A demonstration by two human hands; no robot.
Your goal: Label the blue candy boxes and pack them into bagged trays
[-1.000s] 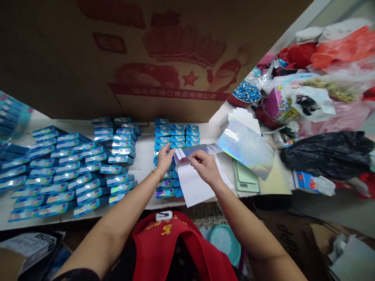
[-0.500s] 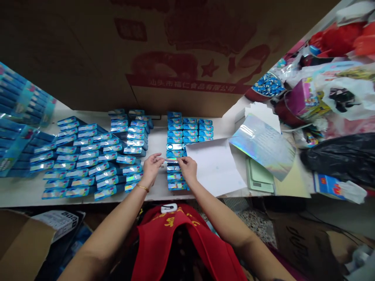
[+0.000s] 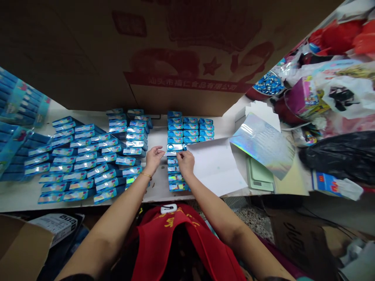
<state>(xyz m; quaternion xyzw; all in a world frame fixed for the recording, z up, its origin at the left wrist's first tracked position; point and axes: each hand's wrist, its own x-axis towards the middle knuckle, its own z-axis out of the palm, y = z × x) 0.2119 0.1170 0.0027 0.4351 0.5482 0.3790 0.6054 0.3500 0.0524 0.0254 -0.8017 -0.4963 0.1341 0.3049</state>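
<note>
A thin, shiny sticker strip (image 3: 170, 153) spans the gap between my two hands, lying over a column of small blue boxes (image 3: 175, 170). My left hand (image 3: 154, 160) pinches the strip's left end, just left of that column. At the right end, my right hand (image 3: 186, 163) grips it between thumb and fingertips. Beneath my right wrist and beside it lies a white backing sheet (image 3: 216, 166), its left edge over some boxes. Glossy bands show on the nearer boxes in the column. The exact contact of the fingertips is too small to see.
Rows of blue boxes (image 3: 84, 156) cover the left of the table, with wrapped packs (image 3: 20, 103) beyond. A large carton (image 3: 181, 58) stands at the back. On the right are an iridescent sheet (image 3: 265, 144), a green scale (image 3: 259, 177), a bowl of blue pieces (image 3: 268, 84) and bags.
Both hands have shifted slightly away from me along the box column, carrying the strip to a box farther up. The view has moved a little.
</note>
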